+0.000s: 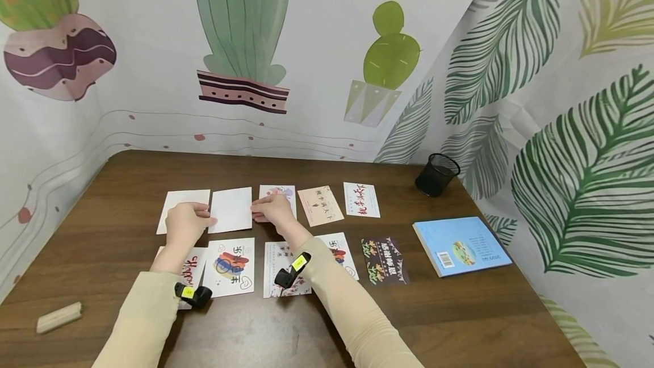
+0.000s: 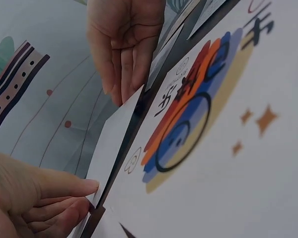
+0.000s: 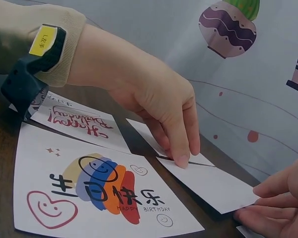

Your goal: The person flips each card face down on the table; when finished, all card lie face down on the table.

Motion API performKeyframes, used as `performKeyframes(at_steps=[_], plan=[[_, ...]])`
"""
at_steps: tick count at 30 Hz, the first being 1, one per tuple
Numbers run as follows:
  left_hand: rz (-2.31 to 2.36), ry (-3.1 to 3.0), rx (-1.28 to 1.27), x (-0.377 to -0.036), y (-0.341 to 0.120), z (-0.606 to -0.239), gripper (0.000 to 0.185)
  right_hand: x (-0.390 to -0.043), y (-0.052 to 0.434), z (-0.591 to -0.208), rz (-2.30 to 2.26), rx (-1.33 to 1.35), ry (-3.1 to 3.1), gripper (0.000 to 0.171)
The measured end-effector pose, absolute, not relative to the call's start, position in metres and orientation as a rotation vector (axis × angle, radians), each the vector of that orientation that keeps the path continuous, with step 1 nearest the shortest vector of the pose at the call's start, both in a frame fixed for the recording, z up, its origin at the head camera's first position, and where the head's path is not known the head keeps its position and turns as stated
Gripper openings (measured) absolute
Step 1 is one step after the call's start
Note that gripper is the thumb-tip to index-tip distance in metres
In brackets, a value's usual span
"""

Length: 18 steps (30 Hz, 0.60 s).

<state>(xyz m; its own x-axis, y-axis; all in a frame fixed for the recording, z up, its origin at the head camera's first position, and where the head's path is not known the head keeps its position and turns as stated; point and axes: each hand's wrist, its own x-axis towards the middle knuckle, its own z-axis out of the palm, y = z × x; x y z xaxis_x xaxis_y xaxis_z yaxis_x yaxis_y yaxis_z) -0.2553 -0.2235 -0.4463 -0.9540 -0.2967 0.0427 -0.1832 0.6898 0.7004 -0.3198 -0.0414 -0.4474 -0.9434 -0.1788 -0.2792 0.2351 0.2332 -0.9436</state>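
The white card [image 1: 231, 209] is lying on the tabletop [image 1: 102, 186] between both hands, left fingers [image 3: 181, 159] and right fingers [image 3: 268, 191] pinching its two side edges

The card [image 3: 102, 191] with the rainbow smiley near the table's front edge reads "HAPPY BIRTHDAY" in small print under its coloured characters. The card [image 3: 79, 121] left of it carries red script reading "Happy Birthday". The blue book [image 1: 462, 245] at the right edge bears a barcode, too small to read.
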Motion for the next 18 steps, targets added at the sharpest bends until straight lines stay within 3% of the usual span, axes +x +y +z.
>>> performKeyframes(at_steps=[11,18], plan=[[-1.126,-2.698,0.352,-0.257,-0.217,-0.445,0.034,-0.313,-0.028,-0.440,-1.857,0.004,2.150,0.024],[-1.142,-2.680,0.130,-0.258,-0.206,-0.442,0.034,-0.310,-0.004,-0.436,-1.925,-0.033,2.128,0.031]])
